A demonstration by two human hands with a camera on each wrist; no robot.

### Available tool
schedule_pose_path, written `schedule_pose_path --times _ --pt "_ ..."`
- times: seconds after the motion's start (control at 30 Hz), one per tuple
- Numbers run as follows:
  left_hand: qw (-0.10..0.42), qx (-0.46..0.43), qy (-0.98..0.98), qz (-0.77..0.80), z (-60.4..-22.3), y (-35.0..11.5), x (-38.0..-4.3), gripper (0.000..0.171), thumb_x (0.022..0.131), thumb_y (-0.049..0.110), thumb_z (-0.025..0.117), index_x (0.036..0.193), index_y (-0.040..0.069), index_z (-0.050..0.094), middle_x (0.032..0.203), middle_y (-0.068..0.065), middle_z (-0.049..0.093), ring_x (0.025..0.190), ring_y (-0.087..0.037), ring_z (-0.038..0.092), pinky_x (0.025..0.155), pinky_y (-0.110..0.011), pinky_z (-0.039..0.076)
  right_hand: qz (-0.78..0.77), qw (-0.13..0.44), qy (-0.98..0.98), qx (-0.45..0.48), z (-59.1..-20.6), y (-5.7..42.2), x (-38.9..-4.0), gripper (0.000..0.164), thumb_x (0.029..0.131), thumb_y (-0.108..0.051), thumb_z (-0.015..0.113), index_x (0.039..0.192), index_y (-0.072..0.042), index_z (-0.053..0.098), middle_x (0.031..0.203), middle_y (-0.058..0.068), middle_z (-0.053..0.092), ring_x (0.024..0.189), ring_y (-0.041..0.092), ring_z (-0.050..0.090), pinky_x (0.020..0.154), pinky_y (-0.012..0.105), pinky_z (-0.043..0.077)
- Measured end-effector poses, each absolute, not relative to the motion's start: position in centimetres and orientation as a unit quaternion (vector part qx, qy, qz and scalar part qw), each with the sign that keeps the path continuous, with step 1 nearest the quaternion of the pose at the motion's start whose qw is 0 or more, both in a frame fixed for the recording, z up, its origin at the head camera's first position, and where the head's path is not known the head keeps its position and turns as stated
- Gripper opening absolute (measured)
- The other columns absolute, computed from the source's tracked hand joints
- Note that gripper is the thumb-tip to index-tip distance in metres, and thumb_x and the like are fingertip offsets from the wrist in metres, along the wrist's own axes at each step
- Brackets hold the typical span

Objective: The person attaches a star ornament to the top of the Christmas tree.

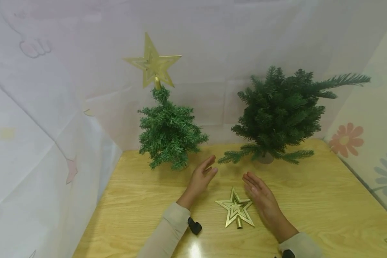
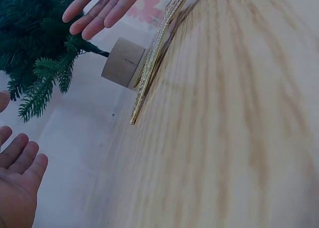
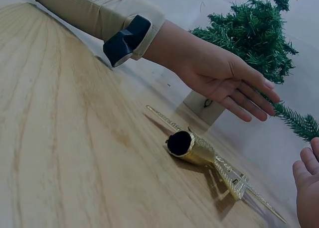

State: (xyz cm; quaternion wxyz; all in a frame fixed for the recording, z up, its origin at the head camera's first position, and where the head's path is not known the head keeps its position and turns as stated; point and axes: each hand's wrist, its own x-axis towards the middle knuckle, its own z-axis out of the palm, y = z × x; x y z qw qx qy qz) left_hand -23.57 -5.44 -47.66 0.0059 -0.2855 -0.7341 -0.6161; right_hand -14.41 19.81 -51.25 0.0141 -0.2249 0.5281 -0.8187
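A gold star tree topper (image 1: 239, 222) lies flat on the wooden table, its hollow socket toward the person. To its left and beyond it, my left hand (image 1: 198, 181) hovers with fingers extended, near the smaller tree. My right hand (image 1: 264, 200) is just right of the star, fingers straight and palm turned inward. Both hands hold nothing. In the right wrist view the star's round dark socket (image 3: 180, 143) shows below the left hand (image 3: 214, 76). The left wrist view catches the star (image 2: 149, 68) edge-on, with the right hand (image 2: 109, 9) above it.
A small green artificial Christmas tree (image 1: 171, 132) stands at the back left, topped by another gold star (image 1: 154, 64). At the back right is a darker, fuller tree (image 1: 274, 111) with branches sticking out and a round base (image 1: 265, 158). Printed cloth (image 1: 206, 53) hangs behind the table (image 1: 132, 204).
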Motion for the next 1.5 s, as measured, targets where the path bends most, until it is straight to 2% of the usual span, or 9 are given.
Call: schedule_pose_path --times 0.3,0.6,0.73,0.9,1.1,1.33,1.4,1.5 --pt "-0.006 -0.278 -0.734 -0.619 -48.4 -4.7 -24.2 0.055 0.101 0.017 0.057 0.151 0.008 0.035 0.150 -0.009 0.040 0.137 -0.028 0.040 0.111 -0.046 0.035 -0.801 0.044 0.560 -0.208 -51.4 20.3 -13.6 0.053 0.106 -0.003 0.029 0.154 0.002 0.009 0.159 0.024 0.006 0.146 0.038 0.008 0.118 0.036 0.018" --pt "-0.022 -0.268 -0.731 -0.627 -48.8 -4.4 -24.7 0.050 0.102 0.015 0.055 0.149 0.007 0.039 0.150 -0.014 0.040 0.136 -0.024 0.041 0.109 -0.032 0.039 -0.800 0.034 0.563 -0.206 -51.9 20.4 -13.5 0.052 0.106 -0.003 0.031 0.153 0.004 0.010 0.157 0.029 0.005 0.146 0.037 0.012 0.117 0.033 0.021" --pt "-0.019 -0.257 -0.731 -0.632 -50.6 -4.1 -25.8 0.048 0.102 0.020 0.055 0.147 0.013 0.043 0.148 -0.006 0.044 0.134 -0.019 0.044 0.106 -0.026 0.042 -0.786 0.027 0.584 -0.201 -52.3 20.7 -13.4 0.051 0.106 -0.004 0.030 0.153 0.005 0.011 0.156 0.029 0.008 0.145 0.036 0.015 0.115 0.028 0.025" --pt "-0.019 -0.246 -0.713 -0.657 -53.1 -3.8 -27.2 0.047 0.100 0.028 0.057 0.145 0.017 0.049 0.141 0.002 0.051 0.126 -0.020 0.051 0.100 -0.029 0.048 -0.762 0.011 0.620 -0.187 -52.8 21.0 -13.5 0.050 0.106 -0.005 0.033 0.152 0.005 0.017 0.156 0.029 0.014 0.143 0.041 0.016 0.112 0.021 0.030" --pt "-0.028 -0.237 -0.692 -0.681 -53.8 -3.6 -27.9 0.043 0.100 0.026 0.058 0.142 0.021 0.053 0.142 0.000 0.052 0.124 -0.020 0.054 0.099 -0.031 0.049 -0.738 0.026 0.657 -0.152 -53.3 20.9 -13.6 0.050 0.105 -0.008 0.039 0.152 0.001 0.023 0.156 0.028 0.016 0.143 0.046 0.014 0.106 0.015 0.033" --pt "-0.028 -0.232 -0.707 -0.668 -52.5 -3.3 -27.7 0.041 0.100 0.021 0.058 0.141 0.015 0.054 0.141 -0.003 0.052 0.122 -0.021 0.054 0.099 -0.033 0.049 -0.728 0.036 0.670 -0.142 -53.4 20.7 -13.6 0.053 0.104 -0.009 0.044 0.152 -0.001 0.023 0.157 0.023 0.016 0.144 0.044 0.012 0.107 0.015 0.032" --pt "-0.029 -0.224 -0.711 -0.665 -51.7 -3.3 -27.4 0.041 0.100 0.021 0.058 0.140 0.013 0.055 0.141 -0.002 0.053 0.121 -0.020 0.055 0.099 -0.033 0.050 -0.721 0.045 0.677 -0.142 -53.5 20.5 -13.5 0.055 0.103 -0.009 0.046 0.153 -0.003 0.022 0.158 0.020 0.015 0.145 0.043 0.009 0.110 0.019 0.030" --pt "-0.033 -0.213 -0.715 -0.665 -50.7 -3.4 -26.8 0.040 0.100 0.021 0.058 0.139 0.012 0.056 0.139 0.000 0.054 0.120 -0.018 0.057 0.099 -0.033 0.050 -0.667 0.038 0.728 -0.151 -53.7 20.3 -13.4 0.058 0.103 -0.013 0.051 0.153 -0.008 0.024 0.158 0.014 0.019 0.145 0.042 0.014 0.113 0.032 0.028"
